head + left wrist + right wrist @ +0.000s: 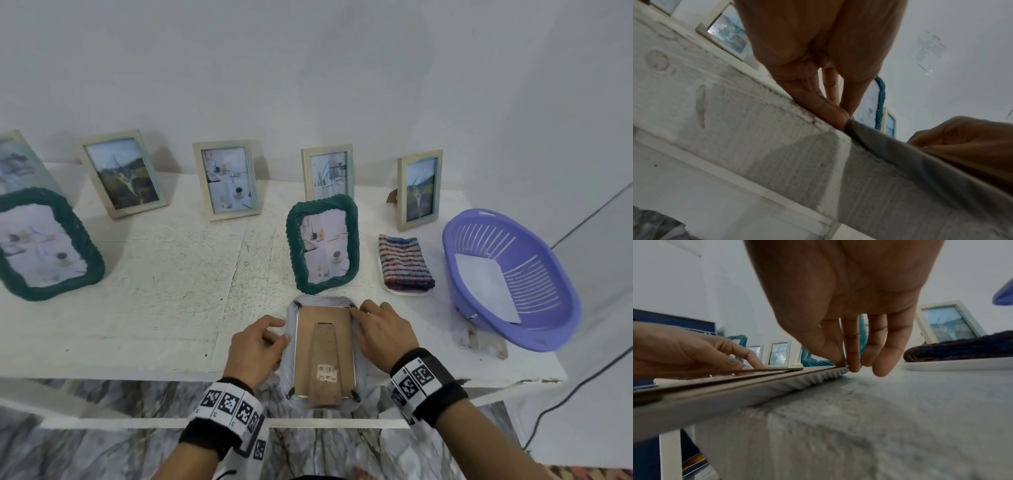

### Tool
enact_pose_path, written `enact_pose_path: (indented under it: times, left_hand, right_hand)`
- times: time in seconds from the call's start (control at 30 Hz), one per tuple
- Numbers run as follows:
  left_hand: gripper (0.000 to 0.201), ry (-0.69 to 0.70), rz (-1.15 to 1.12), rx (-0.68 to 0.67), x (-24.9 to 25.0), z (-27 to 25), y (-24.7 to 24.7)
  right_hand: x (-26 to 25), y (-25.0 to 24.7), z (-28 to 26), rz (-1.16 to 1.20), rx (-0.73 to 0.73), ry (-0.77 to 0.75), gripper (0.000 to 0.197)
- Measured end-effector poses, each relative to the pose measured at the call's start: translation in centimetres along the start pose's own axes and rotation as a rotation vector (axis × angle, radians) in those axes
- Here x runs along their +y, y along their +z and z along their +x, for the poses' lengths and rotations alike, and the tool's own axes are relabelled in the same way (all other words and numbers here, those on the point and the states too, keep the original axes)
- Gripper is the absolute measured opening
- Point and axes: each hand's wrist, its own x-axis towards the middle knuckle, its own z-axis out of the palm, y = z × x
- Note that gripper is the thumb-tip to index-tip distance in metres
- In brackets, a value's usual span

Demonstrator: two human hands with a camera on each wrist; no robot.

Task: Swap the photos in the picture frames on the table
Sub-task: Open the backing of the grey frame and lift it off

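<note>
A white ribbed picture frame [287, 378] lies face down at the table's front edge, overhanging it. Its brown backing board [323, 329] with a folded stand faces up, with small black clips at the corners. My left hand [279, 330] pinches the frame's left edge between thumb and fingers [840, 116]. My right hand [358, 310] pinches at the far right corner, thumb and index finger [854, 365] at a clip on the ribbed rim [809, 378]. A green rope-rimmed frame [322, 245] with a photo stands just behind.
Several pale wooden frames [226, 178] stand along the wall, and a second green frame [44, 246] is at the left. A striped folded cloth [406, 263] on a white tray and a purple basket [555, 274] holding paper sit at the right.
</note>
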Motion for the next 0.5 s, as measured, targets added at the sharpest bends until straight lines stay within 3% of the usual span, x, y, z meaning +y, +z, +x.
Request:
enact_pose_path:
  times: [0.23, 0.37, 0.5]
  left_hand:
    - [0.014, -0.041, 0.049, -0.06, 0.8, 0.5, -0.3]
    - [0.014, -0.047, 0.207, -0.078, 1.3, 2.0, -0.8]
    - [0.028, -0.044, 0.38, -0.065, 3.2, 3.8, -0.8]
  right_hand:
    - [-1.4, -0.2, -1.1, 0.031, -0.065, 0.028, 0.048]
    - [-1.7, 0.4, -1.4, 0.021, -0.086, 0.043, 0.051]
    - [-1.7, 0.5, -1.1, 0.056, -0.095, 0.043, 0.05]
